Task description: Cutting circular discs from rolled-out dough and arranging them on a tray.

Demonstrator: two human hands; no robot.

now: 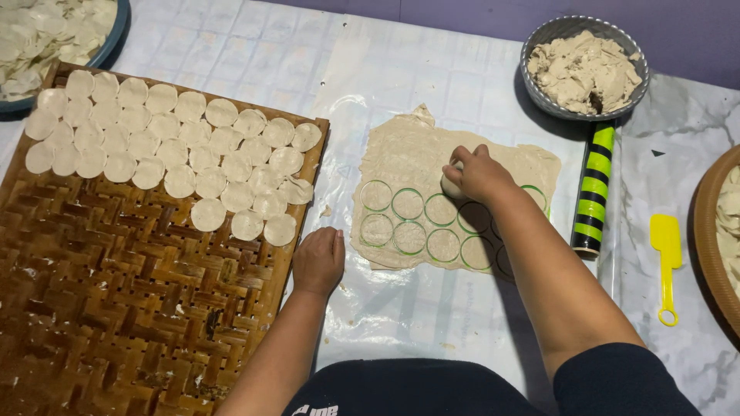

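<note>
The right hand (478, 173) is closing its fingers around a small pale round cutter (452, 185) and pressing it down onto the rolled-out dough sheet (408, 154), which is lying flat on the clear plastic sheet (401, 308) in the middle of the scene. Two rows of cut circles (408, 222) are showing in the near part of the dough sheet, and the cutter is sitting in the upper row, near the middle of the dough. The left hand (318, 260) is resting palm down, loosely curled and holding nothing, on the plastic just beside the dough sheet's near left corner. Left of the dough sheet, a woven bamboo tray (116, 308) is carrying rows of dough rounds (166, 158) across its far half. Beyond the dough sheet's far right corner a grey bowl (539, 38) is holding dough scraps (586, 73), and a green-and-black striped rolling pin (592, 189) is lying just right of the dough. A yellow spatula (665, 262) is lying farther right.
</note>
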